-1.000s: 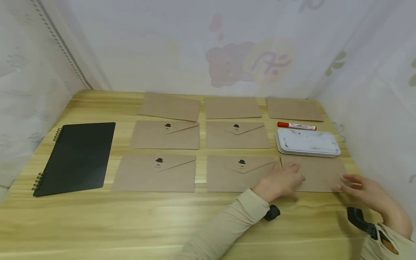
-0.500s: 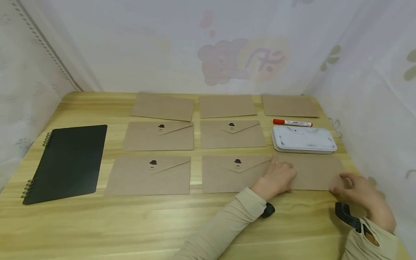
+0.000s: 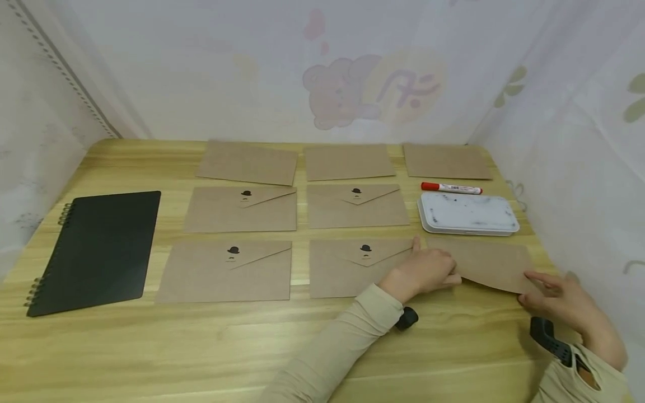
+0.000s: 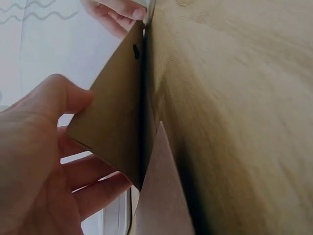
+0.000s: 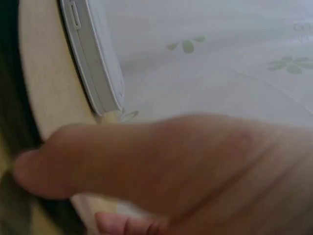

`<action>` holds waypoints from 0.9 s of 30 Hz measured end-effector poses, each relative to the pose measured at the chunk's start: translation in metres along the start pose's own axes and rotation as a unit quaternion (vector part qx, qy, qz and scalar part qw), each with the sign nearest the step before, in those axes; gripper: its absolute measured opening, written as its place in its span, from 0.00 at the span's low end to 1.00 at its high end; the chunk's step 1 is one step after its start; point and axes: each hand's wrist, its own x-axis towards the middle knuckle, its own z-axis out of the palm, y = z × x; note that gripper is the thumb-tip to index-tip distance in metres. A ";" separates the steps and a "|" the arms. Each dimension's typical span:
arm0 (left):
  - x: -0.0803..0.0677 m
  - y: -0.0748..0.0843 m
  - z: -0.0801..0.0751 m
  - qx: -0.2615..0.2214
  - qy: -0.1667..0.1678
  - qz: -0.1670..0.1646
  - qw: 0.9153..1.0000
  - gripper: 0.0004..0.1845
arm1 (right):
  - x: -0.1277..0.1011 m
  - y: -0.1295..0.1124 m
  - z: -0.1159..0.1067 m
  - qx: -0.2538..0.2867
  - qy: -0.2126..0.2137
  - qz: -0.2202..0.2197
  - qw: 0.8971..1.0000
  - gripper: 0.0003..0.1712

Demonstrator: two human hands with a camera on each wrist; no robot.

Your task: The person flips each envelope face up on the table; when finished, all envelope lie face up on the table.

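Note:
A plain brown envelope [image 3: 491,262] lies at the table's front right, its near edge raised off the wood. My left hand [image 3: 443,277] pinches its left end, thumb on top and fingers underneath; the left wrist view shows the envelope [image 4: 115,122] tilted up from the table with a small black mark on its underside. My right hand [image 3: 529,291] holds the envelope's right front corner, with one finger laid along the edge. In the right wrist view my hand is a blur that fills most of the frame.
Several more brown envelopes [image 3: 350,267] lie in rows on the wooden table [image 3: 201,347], some with flap side up. A white flat case [image 3: 467,212] and a red-capped marker [image 3: 450,188] sit just behind the held envelope. A black spiral notebook [image 3: 96,249] lies far left. Curtains close in three sides.
The front-right envelope lay flat a second ago; now its near edge is lifted. My left hand went from resting on it to pinching its left end, and my right hand closed on the right corner.

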 end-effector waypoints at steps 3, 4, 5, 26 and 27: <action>0.001 -0.001 0.000 -0.022 0.003 -0.003 1.000 0.15 | -0.001 0.006 0.002 0.012 0.021 -0.022 0.999 0.32; 0.001 -0.001 0.000 -0.027 0.003 -0.004 1.000 0.17 | -0.001 0.008 0.002 0.012 0.027 -0.027 0.999 0.31; 0.002 -0.002 0.001 -0.029 0.004 -0.005 1.000 0.18 | -0.002 0.009 0.002 0.011 0.032 -0.031 0.999 0.29; 0.006 -0.016 0.001 -0.100 0.133 -0.016 0.986 0.15 | -0.006 0.008 0.011 0.158 0.209 0.014 0.965 0.23; 0.005 -0.017 0.001 -0.112 0.135 -0.018 0.984 0.15 | -0.005 0.006 0.012 0.166 0.227 0.011 0.960 0.21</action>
